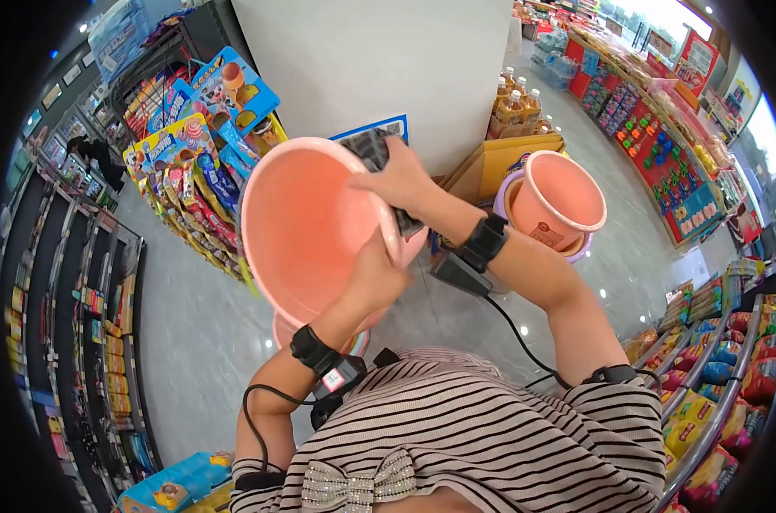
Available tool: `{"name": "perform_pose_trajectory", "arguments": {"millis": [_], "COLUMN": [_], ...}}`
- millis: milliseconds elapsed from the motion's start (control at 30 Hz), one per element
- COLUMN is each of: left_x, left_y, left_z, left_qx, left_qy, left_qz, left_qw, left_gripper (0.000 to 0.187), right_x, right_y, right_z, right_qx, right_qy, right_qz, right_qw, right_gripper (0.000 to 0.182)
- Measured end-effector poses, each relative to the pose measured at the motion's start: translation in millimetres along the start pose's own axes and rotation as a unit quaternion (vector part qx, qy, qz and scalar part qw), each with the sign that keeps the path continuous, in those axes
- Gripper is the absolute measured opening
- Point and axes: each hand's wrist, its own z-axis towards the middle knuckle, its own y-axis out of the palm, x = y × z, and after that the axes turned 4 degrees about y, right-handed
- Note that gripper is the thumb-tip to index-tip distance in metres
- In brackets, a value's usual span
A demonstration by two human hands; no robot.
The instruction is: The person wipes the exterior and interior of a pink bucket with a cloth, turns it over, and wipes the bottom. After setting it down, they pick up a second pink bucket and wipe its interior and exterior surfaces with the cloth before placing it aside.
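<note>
A pink plastic bucket (298,227) is tilted in front of me, its open mouth facing left and towards me. My left hand (375,278) grips its near right rim, thumb up along the edge. On the bucket's outer right side, my right hand (396,181) presses a dark grey checked cloth (368,150), with the thumb towards the rim. Part of the cloth hangs below that hand. Beneath the held bucket, another pink container (284,329) is partly hidden by it and my left forearm.
More pink buckets (566,192) stand stacked inside a purple one at the right, beside cardboard boxes (482,171) and bottles (514,107). A hanging snack rack (187,171) is close at the left. Shelves (80,316) line the left side, bagged snacks (713,368) the lower right. A person is far left.
</note>
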Motion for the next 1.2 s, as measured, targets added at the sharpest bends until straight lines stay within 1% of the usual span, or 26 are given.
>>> {"name": "perform_pose_trajectory", "arguments": {"millis": [33, 67, 100, 133, 167, 200, 267, 333, 367, 400, 467, 500, 567, 600, 633, 667, 733, 767, 867, 900, 967, 1000, 1067, 1100, 1133, 1200], "left_x": [6, 4, 2, -9, -18, -24, -29, -28, -27, -25, -23, -17, -19, -20, -13, -10, -5, -2, -12, -17, -25, -27, -31, -20, -4, -19], "left_y": [0, -6, -13, -34, -47, -51, -59, -61, -61, -59, -46, -36, -31, -30, -26, -26, -26, -25, -27, -28, -32, -39, -50, -51, -51, -68], "left_z": [-2, -2, -2, -2, -3, -3, -3, -1, 1, 4, 10, 11, 11, 10, 8, 6, 3, 3, 10, 12, 15, 16, 15, 16, 16, 20], "left_qx": [0.056, 0.082, 0.11, 0.11, 0.112, 0.13, 0.162, 0.156, 0.147, 0.137, 0.105, 0.116, 0.097, 0.088, 0.082, 0.077, 0.072, 0.07, 0.065, 0.077, 0.101, 0.115, 0.142, 0.168, 0.196, 0.215], "left_qy": [-0.036, -0.064, -0.091, -0.108, -0.122, -0.089, -0.017, -0.01, -0.01, -0.011, 0.008, 0.028, 0.012, 0.004, -0.019, -0.005, 0.024, 0.023, 0.037, 0.021, -0.012, -0.008, -0.001, 0.016, 0.017, 0.023], "left_qz": [-0.014, -0.033, -0.054, -0.084, -0.117, -0.198, -0.352, -0.392, -0.412, -0.431, -0.373, -0.368, -0.313, -0.281, -0.263, -0.244, -0.209, -0.223, -0.214, -0.218, -0.223, -0.243, -0.287, -0.335, -0.362, -0.42], "left_qw": [0.998, 0.994, 0.988, 0.984, 0.979, 0.967, 0.922, 0.907, 0.899, 0.892, 0.922, 0.922, 0.945, 0.956, 0.961, 0.967, 0.975, 0.972, 0.974, 0.973, 0.969, 0.963, 0.947, 0.927, 0.911, 0.881], "left_gripper": [0.066, 0.063, 0.062, 0.061, 0.061, 0.061, 0.061, 0.058, 0.058, 0.059, 0.055, 0.052, 0.053, 0.053, 0.057, 0.058, 0.059, 0.06, 0.055, 0.053, 0.051, 0.048, 0.044, 0.041, 0.042, 0.048], "right_x": [-16, -32, -25, -18, -12, -12, -26, -33, -33, -20, -3, 2, 6, 8, 4, 0, 9, 12, 20, 22, 7, 2, 1, 2, 4, 15], "right_y": [-1, -13, -15, -18, -24, -37, -66, -78, -80, -70, -34, -24, -15, -17, -27, -40, -58, -61, -39, -23, -8, -4, 3, 4, 4, 2], "right_z": [-1, -5, 2, 12, 18, 21, 8, -12, -25, -38, -65, -64, -46, -29, -9, 8, 27, 33, 18, 6, -18, -27, -45, -57, -66, -70], "right_qx": [-0.01, -0.063, -0.083, -0.103, -0.072, -0.054, -0.058, -0.052, -0.046, 0.005, -0.03, -0.011, 0.028, 0.059, 0.027, -0.006, -0.003, -0.002, -0.021, 0.007, -0.029, -0.032, -0.01, 0.003, 0.016, 0.031], "right_qy": [0.011, 0.068, 0.087, 0.105, 0.113, 0.095, 0.056, -0.1, -0.175, -0.305, -0.369, -0.353, -0.328, -0.273, -0.175, -0.077, 0.044, 0.101, -0.056, -0.154, -0.234, -0.258, -0.292, -0.312, -0.331, -0.357], "right_qz": [0.048, 0.15, 0.202, 0.252, 0.261, 0.219, 0.182, 0.036, -0.038, -0.14, -0.21, -0.208, -0.201, -0.211, -0.234, -0.254, -0.212, -0.19, -0.156, -0.129, -0.124, -0.117, -0.169, -0.174, -0.179, -0.19], "right_qw": [0.999, 0.984, 0.972, 0.956, 0.956, 0.97, 0.98, 0.993, 0.983, 0.942, 0.905, 0.912, 0.923, 0.937, 0.956, 0.964, 0.976, 0.977, 0.986, 0.98, 0.964, 0.958, 0.941, 0.934, 0.926, 0.914], "right_gripper": [0.07, 0.064, 0.06, 0.056, 0.054, 0.054, 0.047, 0.044, 0.043, 0.04, 0.039, 0.039, 0.04, 0.042, 0.044, 0.045, 0.046, 0.047, 0.048, 0.047, 0.048, 0.048, 0.049, 0.051, 0.052, 0.054]}}
